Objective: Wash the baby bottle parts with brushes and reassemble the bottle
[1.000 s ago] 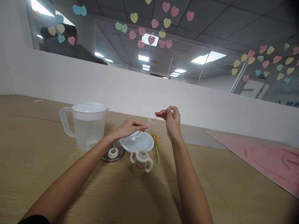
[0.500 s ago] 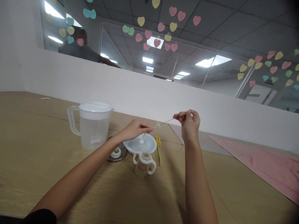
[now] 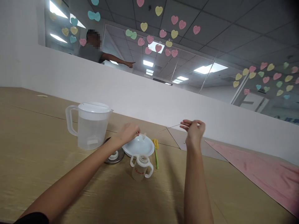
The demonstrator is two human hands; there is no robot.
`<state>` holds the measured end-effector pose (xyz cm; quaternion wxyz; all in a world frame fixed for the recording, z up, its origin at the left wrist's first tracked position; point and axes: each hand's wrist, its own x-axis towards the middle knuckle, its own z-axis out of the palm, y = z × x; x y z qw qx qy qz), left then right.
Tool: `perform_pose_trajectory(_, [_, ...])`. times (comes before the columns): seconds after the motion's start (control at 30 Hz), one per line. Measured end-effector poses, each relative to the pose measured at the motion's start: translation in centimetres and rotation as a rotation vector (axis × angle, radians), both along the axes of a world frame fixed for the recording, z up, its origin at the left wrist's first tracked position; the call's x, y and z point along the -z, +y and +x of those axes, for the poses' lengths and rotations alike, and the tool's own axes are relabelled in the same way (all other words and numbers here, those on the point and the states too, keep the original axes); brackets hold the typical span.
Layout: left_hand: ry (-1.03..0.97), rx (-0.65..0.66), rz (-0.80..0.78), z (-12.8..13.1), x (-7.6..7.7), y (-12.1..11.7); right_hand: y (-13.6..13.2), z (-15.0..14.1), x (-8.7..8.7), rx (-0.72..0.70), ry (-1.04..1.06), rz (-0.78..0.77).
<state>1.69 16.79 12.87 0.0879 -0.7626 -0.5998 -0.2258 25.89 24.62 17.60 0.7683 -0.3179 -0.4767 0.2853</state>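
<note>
Above the white bowl [image 3: 140, 149], my left hand [image 3: 128, 135] is closed on a small translucent straw piece [image 3: 144, 136]; blur hides its exact shape. My right hand [image 3: 194, 130], raised farther right, pinches a thin wire-like straw brush [image 3: 169, 127] whose free end points left, apart from the straw piece. A two-handled sippy cup [image 3: 139, 172] with red lettering stands lidless in front of the bowl. Beside the bowl lies a green-handled brush [image 3: 156, 158] with a yellow head. A white ring-shaped cap [image 3: 113, 155] sits on a round metal tray [image 3: 119, 159], partly behind my left forearm.
A clear lidded pitcher [image 3: 91, 130] stands left of the tray. On the right lies a pink cloth [image 3: 257, 165]. A low white wall [image 3: 144, 105] borders the table's back. Behind the glass above it, a person [image 3: 91, 53] stretches out an arm.
My left hand has moved left and slightly down with the straw piece, off the thin brush. My right hand has shifted slightly right and down. The person behind the glass now points sideways.
</note>
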Motion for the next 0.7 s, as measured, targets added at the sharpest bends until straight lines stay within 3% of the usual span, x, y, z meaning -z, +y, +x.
perform_pose_trajectory(0.2, [0.127, 0.018, -0.171, 0.1, 3.7, 2.2, 2.2, -5.1, 4.0, -0.086, -0.328, -0.131])
perform_pose_trajectory(0.37, [0.059, 0.135, -0.328, -0.5, 6.0, 3.5, 4.0, -7.2, 7.7, -0.057, -0.559, -0.289])
perform_pose_trajectory(0.47, [-0.061, 0.241, -0.423, -0.8, 6.1, 3.6, 5.0, -7.3, 9.6, -0.057, -0.633, -0.359])
perform_pose_trajectory(0.57, [-0.213, 0.299, -0.414, -1.0, 5.6, 3.7, 5.4, -6.9, 10.5, -0.050, -0.748, -0.393])
perform_pose_trajectory(0.7, [-0.433, 0.364, -0.334, -1.1, 4.3, 3.6, 4.2, -6.2, 8.4, -0.085, -0.880, -0.368])
